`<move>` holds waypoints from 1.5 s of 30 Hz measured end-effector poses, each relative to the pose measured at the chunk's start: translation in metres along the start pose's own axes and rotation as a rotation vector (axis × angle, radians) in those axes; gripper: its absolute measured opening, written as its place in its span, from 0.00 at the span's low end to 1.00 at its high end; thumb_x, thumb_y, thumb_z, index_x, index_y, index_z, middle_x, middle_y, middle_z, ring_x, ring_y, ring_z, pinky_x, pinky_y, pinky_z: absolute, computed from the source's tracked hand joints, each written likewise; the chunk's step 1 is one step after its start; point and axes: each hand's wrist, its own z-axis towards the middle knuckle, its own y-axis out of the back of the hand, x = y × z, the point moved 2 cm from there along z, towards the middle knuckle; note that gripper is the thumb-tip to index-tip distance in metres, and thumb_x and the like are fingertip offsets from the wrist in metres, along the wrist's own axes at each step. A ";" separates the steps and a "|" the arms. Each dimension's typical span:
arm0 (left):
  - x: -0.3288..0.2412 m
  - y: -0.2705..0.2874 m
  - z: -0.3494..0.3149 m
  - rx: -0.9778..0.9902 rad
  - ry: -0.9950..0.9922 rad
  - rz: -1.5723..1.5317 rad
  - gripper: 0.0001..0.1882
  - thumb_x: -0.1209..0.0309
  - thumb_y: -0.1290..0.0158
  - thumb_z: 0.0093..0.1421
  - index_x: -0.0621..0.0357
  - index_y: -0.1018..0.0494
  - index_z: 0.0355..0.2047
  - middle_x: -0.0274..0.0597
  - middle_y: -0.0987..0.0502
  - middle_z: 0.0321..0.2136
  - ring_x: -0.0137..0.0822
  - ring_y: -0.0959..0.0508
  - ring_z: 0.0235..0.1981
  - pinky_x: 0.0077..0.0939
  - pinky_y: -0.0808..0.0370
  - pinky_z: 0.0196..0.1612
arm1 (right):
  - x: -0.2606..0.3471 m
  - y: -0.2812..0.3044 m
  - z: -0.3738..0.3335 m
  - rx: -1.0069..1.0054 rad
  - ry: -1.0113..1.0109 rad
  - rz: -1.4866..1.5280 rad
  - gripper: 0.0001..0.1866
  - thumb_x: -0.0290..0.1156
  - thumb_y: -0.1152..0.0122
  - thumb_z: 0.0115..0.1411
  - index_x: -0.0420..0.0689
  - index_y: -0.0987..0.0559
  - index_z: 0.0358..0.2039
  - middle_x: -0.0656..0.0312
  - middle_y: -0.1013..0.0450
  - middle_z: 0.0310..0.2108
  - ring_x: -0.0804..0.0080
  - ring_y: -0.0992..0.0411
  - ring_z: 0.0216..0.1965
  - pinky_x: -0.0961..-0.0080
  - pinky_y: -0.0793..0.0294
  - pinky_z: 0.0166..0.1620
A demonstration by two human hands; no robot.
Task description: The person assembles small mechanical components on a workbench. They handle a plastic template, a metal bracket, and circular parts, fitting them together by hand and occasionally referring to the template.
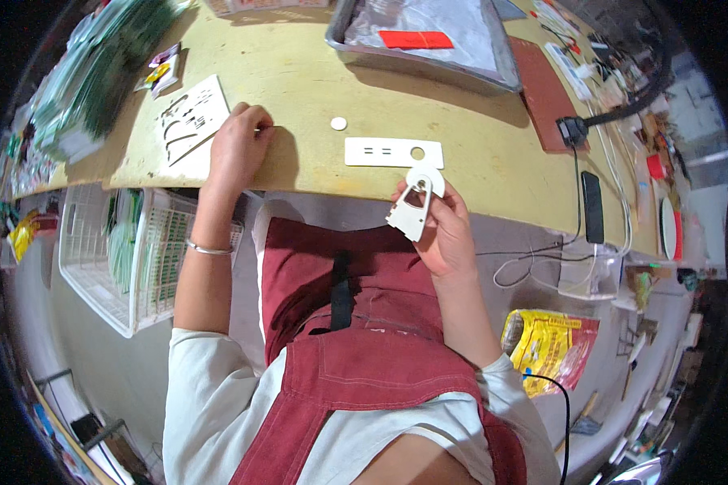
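Note:
My right hand point(448, 230) grips a white flat cut-out piece point(413, 217) with a rounded top, a ring-like hole and a slotted lower part. It is held tilted at the table's front edge. Just beyond it lies a white strip point(392, 151) with a round hole and small slots, and a small white disc point(338, 124) rests to the strip's upper left. Over the table on the left, my left hand point(241, 143) is closed with its fingers curled; what they hold, if anything, is hidden. Beside it lies a white sheet with cut-out shapes point(205, 109).
A metal tray point(461, 71) holding a red piece point(416, 40) stands at the back. Stacked clear-wrapped sheets point(97, 89) and small packets point(162, 73) are at left. A phone point(592, 207) and cables lie right. Below are a white basket point(133, 303) and a yellow bag point(546, 347).

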 end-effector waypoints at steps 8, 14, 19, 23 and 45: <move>0.010 0.011 0.005 0.123 -0.012 -0.105 0.07 0.76 0.37 0.62 0.64 0.20 0.39 0.51 0.20 0.40 0.50 0.17 0.41 0.39 0.19 0.46 | -0.003 0.003 -0.001 0.005 -0.016 0.030 0.20 0.24 0.44 0.73 0.36 0.26 0.64 0.37 0.21 0.54 0.47 0.18 0.52 0.52 0.15 0.55; 0.021 0.010 0.008 0.175 -0.018 -0.131 0.07 0.77 0.36 0.62 0.65 0.20 0.39 0.50 0.20 0.39 0.49 0.17 0.40 0.37 0.20 0.45 | -0.002 0.003 -0.003 0.035 -0.030 0.075 0.19 0.24 0.44 0.73 0.37 0.25 0.63 0.37 0.21 0.53 0.47 0.18 0.53 0.52 0.15 0.55; 0.021 0.007 0.006 0.146 -0.075 -0.194 0.08 0.77 0.36 0.62 0.65 0.21 0.40 0.49 0.20 0.39 0.47 0.18 0.39 0.36 0.20 0.45 | -0.002 0.002 -0.002 0.063 -0.038 0.080 0.19 0.24 0.45 0.73 0.36 0.25 0.63 0.38 0.21 0.54 0.48 0.18 0.53 0.52 0.14 0.54; 0.014 0.013 0.010 0.206 -0.110 -0.130 0.08 0.78 0.37 0.63 0.64 0.22 0.41 0.48 0.20 0.38 0.43 0.17 0.38 0.34 0.20 0.45 | 0.001 -0.002 -0.003 0.050 -0.029 0.056 0.19 0.25 0.45 0.73 0.35 0.25 0.62 0.39 0.20 0.53 0.48 0.17 0.52 0.53 0.13 0.54; -0.150 -0.030 -0.123 0.310 0.289 -1.478 0.08 0.76 0.40 0.71 0.61 0.23 0.48 0.36 0.24 0.50 0.26 0.23 0.51 0.23 0.21 0.53 | -0.002 -0.007 0.001 -0.028 -0.023 0.039 0.17 0.24 0.44 0.73 0.37 0.23 0.60 0.42 0.19 0.51 0.53 0.17 0.51 0.57 0.14 0.55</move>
